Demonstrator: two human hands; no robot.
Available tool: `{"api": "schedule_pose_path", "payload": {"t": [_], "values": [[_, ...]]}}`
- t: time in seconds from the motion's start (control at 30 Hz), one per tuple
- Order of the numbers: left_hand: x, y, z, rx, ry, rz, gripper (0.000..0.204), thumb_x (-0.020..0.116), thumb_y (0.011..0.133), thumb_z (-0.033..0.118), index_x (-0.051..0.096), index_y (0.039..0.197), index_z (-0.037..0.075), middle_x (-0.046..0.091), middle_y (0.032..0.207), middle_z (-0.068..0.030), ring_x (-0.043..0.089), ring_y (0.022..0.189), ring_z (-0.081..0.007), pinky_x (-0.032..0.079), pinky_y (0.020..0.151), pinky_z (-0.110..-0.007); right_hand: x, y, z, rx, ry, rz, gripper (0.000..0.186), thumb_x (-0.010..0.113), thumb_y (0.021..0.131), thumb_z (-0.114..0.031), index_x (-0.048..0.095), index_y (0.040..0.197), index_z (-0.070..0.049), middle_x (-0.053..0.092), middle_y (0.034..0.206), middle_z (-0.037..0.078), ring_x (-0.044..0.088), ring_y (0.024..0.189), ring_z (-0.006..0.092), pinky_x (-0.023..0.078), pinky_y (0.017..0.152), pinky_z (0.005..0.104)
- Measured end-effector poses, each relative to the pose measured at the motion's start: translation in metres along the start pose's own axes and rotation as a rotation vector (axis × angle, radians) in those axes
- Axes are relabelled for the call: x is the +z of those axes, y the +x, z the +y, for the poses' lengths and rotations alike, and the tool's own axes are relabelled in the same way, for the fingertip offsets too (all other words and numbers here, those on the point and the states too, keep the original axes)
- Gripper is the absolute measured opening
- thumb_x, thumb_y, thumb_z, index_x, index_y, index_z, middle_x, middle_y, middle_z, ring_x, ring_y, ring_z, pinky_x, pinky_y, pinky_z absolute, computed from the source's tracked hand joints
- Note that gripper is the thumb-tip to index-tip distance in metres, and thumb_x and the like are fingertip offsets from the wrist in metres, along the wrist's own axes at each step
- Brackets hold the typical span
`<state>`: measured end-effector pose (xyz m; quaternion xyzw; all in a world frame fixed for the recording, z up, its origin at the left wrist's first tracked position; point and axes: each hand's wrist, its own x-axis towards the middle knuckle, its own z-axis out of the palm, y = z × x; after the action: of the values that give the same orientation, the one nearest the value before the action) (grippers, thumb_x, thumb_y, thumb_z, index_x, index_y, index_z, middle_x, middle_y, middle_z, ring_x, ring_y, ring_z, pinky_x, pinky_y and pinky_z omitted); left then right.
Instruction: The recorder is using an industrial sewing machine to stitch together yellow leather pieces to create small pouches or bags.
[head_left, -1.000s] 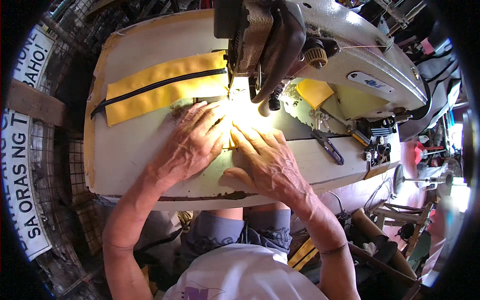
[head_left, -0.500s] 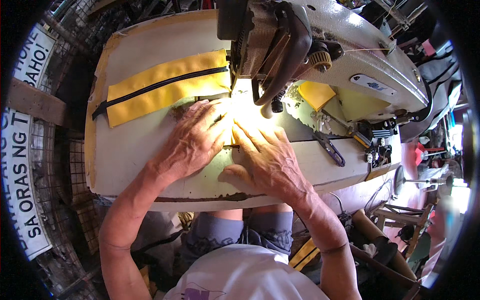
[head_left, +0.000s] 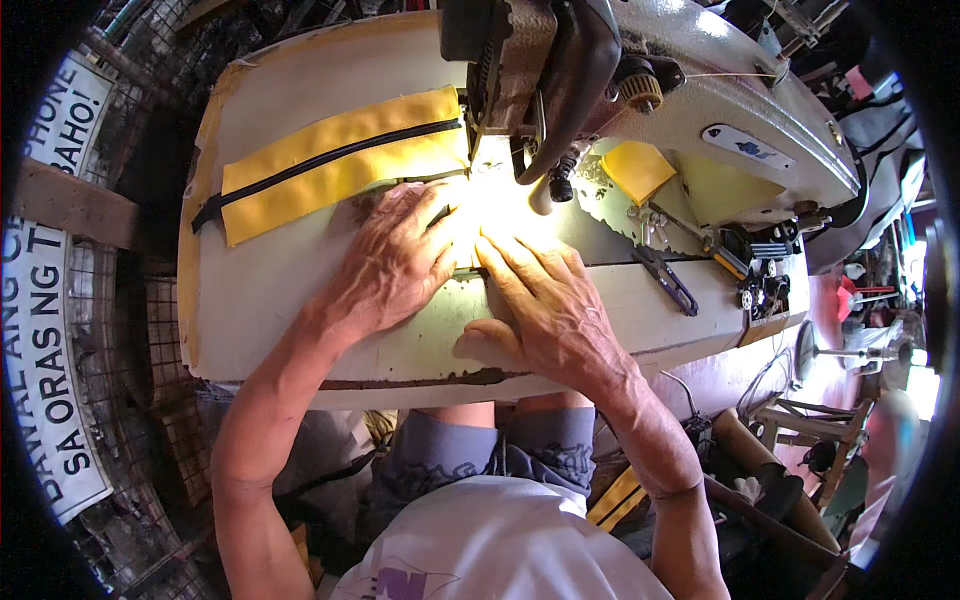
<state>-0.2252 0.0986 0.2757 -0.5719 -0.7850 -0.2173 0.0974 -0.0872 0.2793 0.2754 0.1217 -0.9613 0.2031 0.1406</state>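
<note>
Head view: we list first a pair of bare hands, both palm down, on the pale, worn, flat surface (head_left: pixel 270 290) of a sewing table. Left hand (head_left: pixel 400 250): open, fingers extended and close together, fingertips washed out by lamp glare. Right hand (head_left: pixel 545 300): open, fingers stretched forward, thumb set apart. Between them we record a small patch of yellow fabric (head_left: pixel 471 256), near the needle area; glare hides most of it, and we cannot tell how firmly the fingers press.

Just beyond the left hand: one long yellow fabric strip with a black zipper-like band (head_left: pixel 345 178) along its length, lying flat, its right end against the machine head.

Above the hands: one grey, speckled metal sewing machine (head_left: pixel 720 110), fitted with a ribbed brass-coloured knob (head_left: pixel 638 92) and a curved black lever (head_left: pixel 580 90).

Under the machine arm: one folded yellow fabric piece (head_left: pixel 637 172). Right of the right hand, well apart: black thread snips (head_left: pixel 667 281) and a yellow-and-black handled tool (head_left: pixel 728 261).

Below the table edge: grey shorts (head_left: pixel 440 450), a white shirt (head_left: pixel 500 535) and, beside them, another black-striped yellow strip (head_left: pixel 618 500).

Far left: white lettered signs (head_left: pixel 60 370) by wire mesh.
</note>
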Motion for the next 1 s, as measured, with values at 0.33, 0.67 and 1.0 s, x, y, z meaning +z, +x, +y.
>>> {"api": "schedule_pose_path", "payload": {"t": [0.33, 0.67, 1.0], "values": [[-0.004, 0.004, 0.001, 0.012, -0.005, -0.030, 0.032, 0.062, 0.095, 0.017, 0.065, 0.122, 0.002, 0.057, 0.132, -0.0160, 0.053, 0.125, -0.0341, 0.040, 0.113, -0.048, -0.002, -0.007, 0.000, -0.018, -0.054, -0.038, 0.071, 0.068, 0.091, -0.050, 0.056, 0.139, 0.001, 0.057, 0.142, 0.019, 0.051, 0.134, 0.0346, 0.039, 0.111, 0.0489], [0.000, 0.000, -0.003, -0.005, -0.015, -0.063, 0.035, 0.067, 0.091, 0.021, 0.068, 0.121, 0.004, 0.059, 0.133, -0.0184, 0.052, 0.128, -0.0375, 0.038, 0.114, -0.049, 0.004, -0.014, -0.006, -0.074, -0.099, 0.016, 0.063, 0.064, 0.092, -0.045, 0.057, 0.133, 0.003, 0.058, 0.137, 0.020, 0.053, 0.129, 0.0344, 0.040, 0.110, 0.0475], [-0.003, -0.001, -0.001, 0.086, -0.002, -0.012, 0.028, 0.060, 0.094, 0.016, 0.067, 0.117, 0.003, 0.058, 0.130, -0.0194, 0.054, 0.125, -0.0355, 0.042, 0.111, -0.049, 0.006, -0.013, -0.015, -0.045, -0.096, 0.037, 0.063, 0.064, 0.092, -0.043, 0.057, 0.132, 0.005, 0.058, 0.135, 0.020, 0.052, 0.129, 0.0338, 0.040, 0.110, 0.0473]]}}
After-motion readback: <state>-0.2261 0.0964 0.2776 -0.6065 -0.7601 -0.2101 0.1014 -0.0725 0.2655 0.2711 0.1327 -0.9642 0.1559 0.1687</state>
